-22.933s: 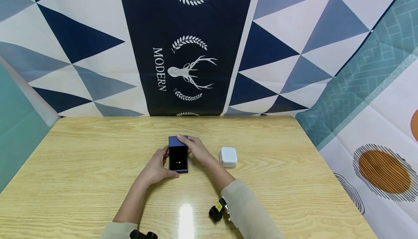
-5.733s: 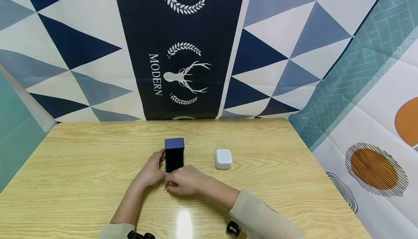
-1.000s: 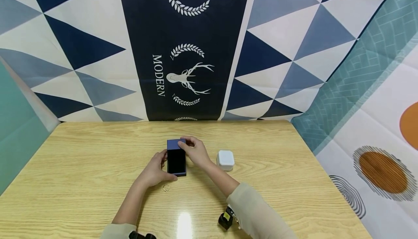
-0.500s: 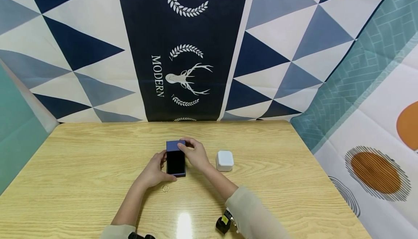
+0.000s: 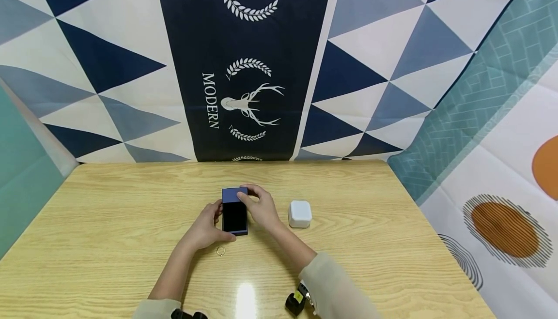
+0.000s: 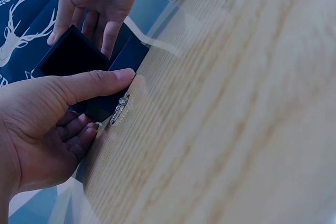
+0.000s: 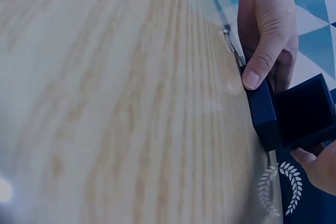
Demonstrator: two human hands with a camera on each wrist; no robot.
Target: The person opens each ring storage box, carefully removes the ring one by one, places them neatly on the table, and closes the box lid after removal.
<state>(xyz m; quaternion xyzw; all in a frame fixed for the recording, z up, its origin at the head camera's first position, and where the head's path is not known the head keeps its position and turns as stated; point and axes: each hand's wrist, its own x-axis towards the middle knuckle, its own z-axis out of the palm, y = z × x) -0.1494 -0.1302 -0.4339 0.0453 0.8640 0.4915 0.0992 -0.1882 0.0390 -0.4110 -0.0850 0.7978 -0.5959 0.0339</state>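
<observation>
A dark blue ring box (image 5: pixel 235 218) stands on the table with its lid raised and its black inside facing me. My left hand (image 5: pixel 207 228) holds the base from the left, thumb along the front edge. On the right side, my right hand (image 5: pixel 262 207) pinches the raised lid, its thumb on the top face. A thin ring (image 5: pixel 221 255) lies on the table just in front of the box, near my left thumb. Small clear stones show on the ring (image 6: pixel 119 109) in the left wrist view. No ring shows inside the box.
A small white rounded cube (image 5: pixel 300 214) stands on the wooden table (image 5: pixel 366 241) to the right of my right hand. Behind the table's far edge hangs a patterned cloth (image 5: pixel 244 101).
At first the ring sat in the box; later my right hand was at the ring on the table. That hand then moved to the lid. Over the last second almost nothing has moved.
</observation>
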